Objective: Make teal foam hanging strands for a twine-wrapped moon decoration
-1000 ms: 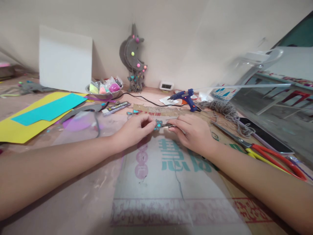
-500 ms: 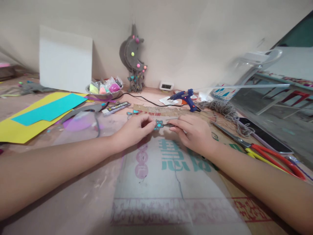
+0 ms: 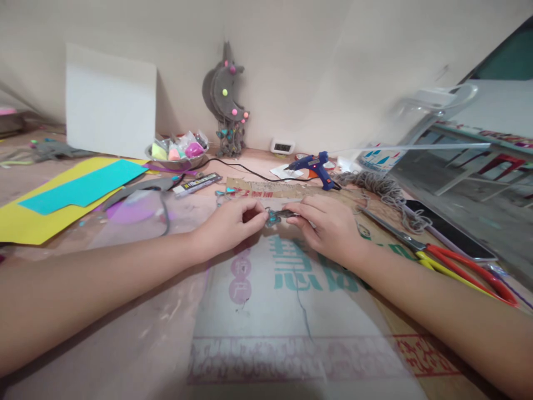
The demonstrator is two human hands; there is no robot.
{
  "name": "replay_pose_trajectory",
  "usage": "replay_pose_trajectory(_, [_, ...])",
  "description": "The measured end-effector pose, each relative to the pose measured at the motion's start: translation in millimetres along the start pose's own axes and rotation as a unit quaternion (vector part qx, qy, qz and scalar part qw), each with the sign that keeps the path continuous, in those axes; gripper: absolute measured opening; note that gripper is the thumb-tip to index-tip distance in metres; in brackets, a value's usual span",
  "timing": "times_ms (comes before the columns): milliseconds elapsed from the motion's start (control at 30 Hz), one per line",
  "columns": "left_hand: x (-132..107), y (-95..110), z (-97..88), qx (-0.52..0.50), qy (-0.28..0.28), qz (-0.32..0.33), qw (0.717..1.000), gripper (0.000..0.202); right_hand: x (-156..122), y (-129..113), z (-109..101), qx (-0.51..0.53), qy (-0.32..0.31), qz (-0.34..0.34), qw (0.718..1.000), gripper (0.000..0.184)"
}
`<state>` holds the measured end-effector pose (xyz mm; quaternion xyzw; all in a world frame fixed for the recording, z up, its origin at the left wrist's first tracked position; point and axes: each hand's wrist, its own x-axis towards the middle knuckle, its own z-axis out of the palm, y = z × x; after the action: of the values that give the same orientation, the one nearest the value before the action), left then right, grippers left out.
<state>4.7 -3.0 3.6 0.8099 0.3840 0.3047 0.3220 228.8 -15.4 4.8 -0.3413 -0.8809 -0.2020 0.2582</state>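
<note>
Between my two hands is a small turquoise-and-grey ornament (image 3: pixel 273 218), held just above a translucent sheet (image 3: pixel 266 311) that lies over printed cardboard. My left hand (image 3: pixel 237 222) pinches the ornament's left edge between thumb and forefinger. On the other side, the fingers of my right hand (image 3: pixel 327 225) close on the grey stem or yarn that comes out of it. The ornament's fine detail is blurred, and my fingertips partly hide it. Beyond my left hand lies another small turquoise piece (image 3: pixel 227 191).
A blue glue gun (image 3: pixel 314 166) with a long clear stick stands behind my hands. Red-and-yellow scissors (image 3: pixel 462 266), grey yarn (image 3: pixel 381 189) and a phone (image 3: pixel 452 230) lie to the right. Coloured sheets (image 3: pixel 83 186) and a bowl of bags (image 3: pixel 179 155) are left; a moon decoration (image 3: pixel 225 91) hangs behind.
The ornament has turned and dipped slightly between my fingers, so its turquoise face shows less clearly. Both hands stay nearly in place.
</note>
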Motion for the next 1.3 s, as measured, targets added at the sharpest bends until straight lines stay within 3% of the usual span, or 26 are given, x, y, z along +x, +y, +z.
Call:
replay_pose_trajectory(1033, [0.2, -4.0, 1.4, 0.034, 0.001, 0.034, 0.999, 0.019, 0.0, 0.4, 1.6, -0.033, -0.053, -0.006, 0.998, 0.027])
replay_pose_trajectory(1300, [0.1, -2.1, 0.6, 0.016, -0.001, 0.013, 1.0, 0.02, -0.3, 0.0, -0.7, 0.015, -0.02, 0.034, 0.999, 0.027])
